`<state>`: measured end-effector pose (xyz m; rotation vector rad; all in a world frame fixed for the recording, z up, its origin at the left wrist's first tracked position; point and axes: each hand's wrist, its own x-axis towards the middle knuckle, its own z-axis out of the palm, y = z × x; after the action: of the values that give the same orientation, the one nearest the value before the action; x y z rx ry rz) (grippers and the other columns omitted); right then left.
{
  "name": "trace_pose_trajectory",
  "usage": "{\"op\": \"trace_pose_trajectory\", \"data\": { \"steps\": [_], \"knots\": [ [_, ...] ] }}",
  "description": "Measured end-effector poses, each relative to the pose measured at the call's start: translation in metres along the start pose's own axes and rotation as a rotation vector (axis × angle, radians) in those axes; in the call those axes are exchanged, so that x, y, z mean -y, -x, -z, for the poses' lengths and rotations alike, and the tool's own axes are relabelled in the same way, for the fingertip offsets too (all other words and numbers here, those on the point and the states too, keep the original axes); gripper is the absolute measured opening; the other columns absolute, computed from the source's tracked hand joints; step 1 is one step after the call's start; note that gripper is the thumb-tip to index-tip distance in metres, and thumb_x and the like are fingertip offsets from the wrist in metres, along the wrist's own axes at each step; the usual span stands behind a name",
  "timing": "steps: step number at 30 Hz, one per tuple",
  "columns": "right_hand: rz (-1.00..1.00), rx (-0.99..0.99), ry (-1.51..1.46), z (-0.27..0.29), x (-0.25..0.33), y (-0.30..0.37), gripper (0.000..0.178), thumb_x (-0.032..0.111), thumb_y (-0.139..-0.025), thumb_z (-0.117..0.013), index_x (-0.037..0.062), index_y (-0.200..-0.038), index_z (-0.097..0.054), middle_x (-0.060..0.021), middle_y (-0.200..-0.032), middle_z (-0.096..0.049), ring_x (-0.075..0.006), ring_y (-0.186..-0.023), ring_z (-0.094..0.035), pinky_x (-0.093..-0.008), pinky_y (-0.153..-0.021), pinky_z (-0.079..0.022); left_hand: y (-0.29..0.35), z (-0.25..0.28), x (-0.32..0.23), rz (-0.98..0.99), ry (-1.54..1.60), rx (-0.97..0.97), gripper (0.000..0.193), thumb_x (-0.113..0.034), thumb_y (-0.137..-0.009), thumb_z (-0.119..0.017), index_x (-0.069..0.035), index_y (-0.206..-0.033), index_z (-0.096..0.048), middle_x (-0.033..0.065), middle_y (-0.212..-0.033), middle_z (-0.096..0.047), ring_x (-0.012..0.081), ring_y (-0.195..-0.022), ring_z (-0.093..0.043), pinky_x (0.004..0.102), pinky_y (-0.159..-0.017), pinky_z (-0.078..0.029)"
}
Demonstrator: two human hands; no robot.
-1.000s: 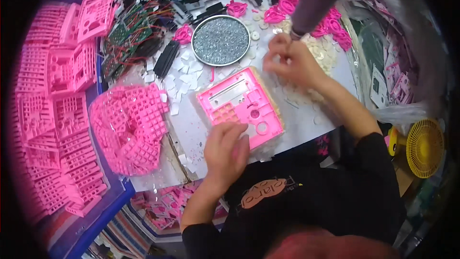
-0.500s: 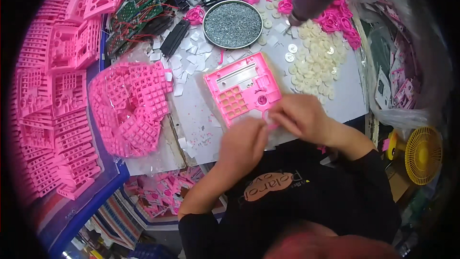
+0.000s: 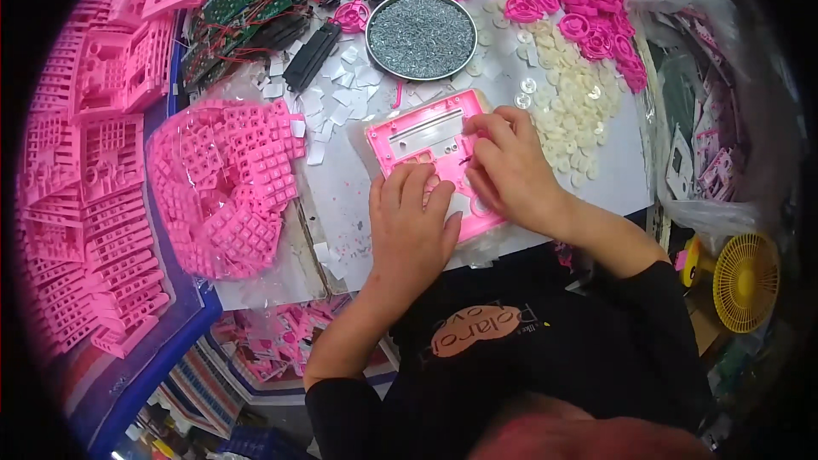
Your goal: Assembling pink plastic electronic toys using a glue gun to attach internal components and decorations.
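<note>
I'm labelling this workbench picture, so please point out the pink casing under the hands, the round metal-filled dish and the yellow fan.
Pink casing (image 3: 447, 170): head view, inner face between the hands.
Round dish (image 3: 421, 79): head view, near rim.
Yellow fan (image 3: 746, 283): head view, middle of the grille.

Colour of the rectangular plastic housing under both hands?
The rectangular plastic housing is bright pink; best seen in the head view, the only one.

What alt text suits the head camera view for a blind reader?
A person's left hand lies on a pink casing, the right hand over it, with a round dish of grey pieces beyond, pink keypads to the left and cream discs at right.
</note>
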<state>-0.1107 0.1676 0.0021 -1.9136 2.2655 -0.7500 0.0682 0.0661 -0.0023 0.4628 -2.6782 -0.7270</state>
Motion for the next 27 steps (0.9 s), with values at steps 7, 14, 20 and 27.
{"op": "trace_pose_trajectory", "data": {
  "steps": [7,14,20,27],
  "knots": [
    [-0.062,-0.103,-0.061,0.003,-0.006,0.003,0.032,0.011,-0.077,-0.077,0.0049,-0.101,-0.057,-0.0142,-0.122,-0.054,-0.0372,-0.113,-0.048,-0.0485,-0.096,-0.041,-0.075,0.009,0.032,0.109,0.086,-0.143,0.017,-0.018,-0.083,-0.074,-0.007,-0.095,-0.071,0.0117,-0.099,-0.067,0.0308,-0.102,-0.061,0.0469,-0.089,-0.043],
    [0.156,-0.730,-0.127,0.079,-0.076,-0.060,0.041,0.013,-0.085,-0.077,0.0035,-0.120,-0.058,-0.0106,-0.106,-0.062,-0.0207,-0.095,-0.059,-0.0326,-0.080,-0.047,-0.165,-0.015,0.078,0.000,-0.364,-0.119,0.015,-0.025,-0.086,-0.072,-0.012,-0.093,-0.073,0.0049,-0.093,-0.069,0.0272,-0.096,-0.062,0.0505,-0.087,-0.039],
    [-0.056,-1.228,-0.660,0.111,-0.077,-0.135,0.055,0.015,-0.090,-0.077,-0.0009,-0.136,-0.053,-0.0040,-0.092,-0.069,-0.0145,-0.076,-0.067,-0.0282,-0.073,-0.056,-0.170,-0.019,0.078,-0.084,-0.375,-0.079,0.012,-0.023,-0.088,-0.068,-0.013,-0.089,-0.075,0.0039,-0.093,-0.069,0.0251,-0.099,-0.063,0.0507,-0.089,-0.040],
    [-0.043,-0.108,-1.019,0.135,-0.044,-0.125,0.052,0.014,-0.090,-0.074,0.0000,-0.135,-0.053,-0.0060,-0.090,-0.066,-0.0147,-0.079,-0.065,-0.0286,-0.073,-0.053,-0.169,-0.007,0.080,-0.003,-0.327,-0.020,0.018,-0.023,-0.091,-0.064,-0.007,-0.085,-0.070,0.0098,-0.084,-0.069,0.0291,-0.080,-0.065,0.0487,-0.077,-0.043]
  ]
}}
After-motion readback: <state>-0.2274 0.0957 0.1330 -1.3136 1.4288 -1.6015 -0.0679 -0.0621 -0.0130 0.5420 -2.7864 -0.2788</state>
